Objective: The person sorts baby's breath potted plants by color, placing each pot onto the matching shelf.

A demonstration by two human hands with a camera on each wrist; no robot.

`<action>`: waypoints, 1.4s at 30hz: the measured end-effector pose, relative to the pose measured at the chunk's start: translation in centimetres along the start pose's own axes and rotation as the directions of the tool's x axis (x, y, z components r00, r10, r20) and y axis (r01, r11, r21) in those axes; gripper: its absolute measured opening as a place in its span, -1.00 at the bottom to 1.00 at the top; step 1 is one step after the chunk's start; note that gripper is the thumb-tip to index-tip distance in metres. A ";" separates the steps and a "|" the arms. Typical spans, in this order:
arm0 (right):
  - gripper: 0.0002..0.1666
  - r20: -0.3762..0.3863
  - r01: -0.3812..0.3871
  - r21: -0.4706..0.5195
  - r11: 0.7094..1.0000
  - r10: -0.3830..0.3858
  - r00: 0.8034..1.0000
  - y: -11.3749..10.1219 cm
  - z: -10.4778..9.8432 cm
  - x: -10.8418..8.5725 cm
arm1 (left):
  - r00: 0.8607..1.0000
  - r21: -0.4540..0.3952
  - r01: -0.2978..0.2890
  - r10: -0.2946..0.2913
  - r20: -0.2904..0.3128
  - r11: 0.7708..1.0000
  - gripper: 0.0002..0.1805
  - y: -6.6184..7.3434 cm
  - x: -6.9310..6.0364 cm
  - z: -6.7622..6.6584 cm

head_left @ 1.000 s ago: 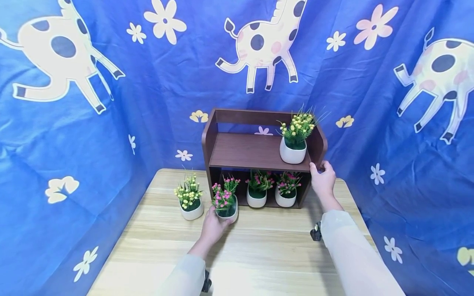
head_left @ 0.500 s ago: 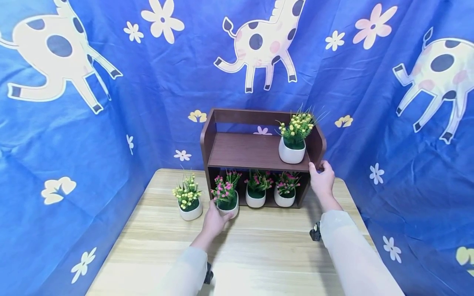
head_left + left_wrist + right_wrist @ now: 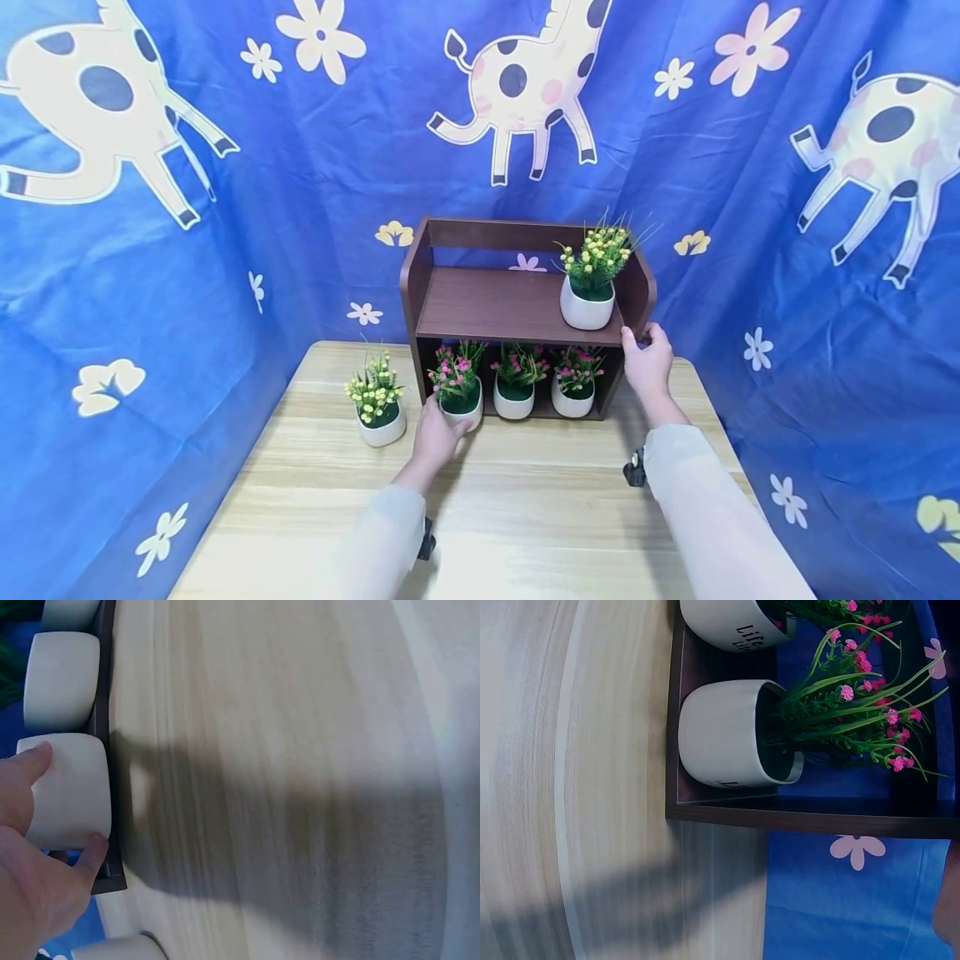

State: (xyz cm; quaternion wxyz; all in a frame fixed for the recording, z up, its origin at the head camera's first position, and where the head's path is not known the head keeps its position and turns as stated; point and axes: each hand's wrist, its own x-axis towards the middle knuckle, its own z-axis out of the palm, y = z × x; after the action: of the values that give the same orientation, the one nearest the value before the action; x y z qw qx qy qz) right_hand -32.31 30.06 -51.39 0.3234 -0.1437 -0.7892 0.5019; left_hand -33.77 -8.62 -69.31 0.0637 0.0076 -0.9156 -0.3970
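Observation:
My left hand (image 3: pixel 437 435) grips a white pot with pink flowers (image 3: pixel 465 407) at the left end of the lower level of a dark brown two-tier shelf (image 3: pixel 487 312). In the left wrist view, thumb and fingers lie on opposite sides of that pot (image 3: pixel 71 795), at the shelf's front edge. My right hand (image 3: pixel 649 364) holds the shelf's right side panel near the upper board. Beside the gripped pot stand two more pink-flowered pots, a middle one (image 3: pixel 514 404) and a right one (image 3: pixel 573 403). A yellow-flowered pot (image 3: pixel 587 307) occupies the right end of the upper level.
Another yellow-flowered pot (image 3: pixel 381 427) stands on the wooden table (image 3: pixel 540 500), left of the shelf and close to my left hand. A blue curtain (image 3: pixel 345 192) with giraffes and flowers surrounds the table's back and sides.
My left hand has moved the pink-flowered pot away from me, from in front of the shelf to its lower level. The right hand keeps its hold on the side panel. The view shifts slightly.

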 end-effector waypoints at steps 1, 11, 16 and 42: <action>-0.69 -0.003 0.000 0.000 1.000 0.000 1.000 0.1 0.0 0.0 | 1.000 -0.012 0.011 -0.011 0.002 1.000 0.15 0.5 -0.1 -0.4; -0.70 -0.004 0.000 0.010 1.000 0.000 1.000 0.1 0.0 0.0 | 0.993 -0.078 0.112 -0.110 0.037 0.991 0.01 4.8 -1.1 -2.6; -0.70 0.006 -0.013 0.022 1.000 0.013 1.000 0.1 0.0 0.1 | 0.994 -0.049 0.109 -0.108 0.015 0.993 0.07 2.7 0.5 -0.8; -0.72 -0.028 0.020 0.010 1.000 -0.020 0.999 0.2 0.2 0.2 | 0.991 0.028 0.122 -0.123 0.049 0.992 0.19 -0.3 4.9 2.2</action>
State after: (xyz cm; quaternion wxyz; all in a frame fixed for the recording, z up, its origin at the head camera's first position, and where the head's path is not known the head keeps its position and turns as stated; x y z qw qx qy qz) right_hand -32.62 30.11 -51.57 0.3401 -0.1411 -0.7834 0.5007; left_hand -38.95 -7.55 -70.44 0.0159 0.0543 -0.9196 -0.3887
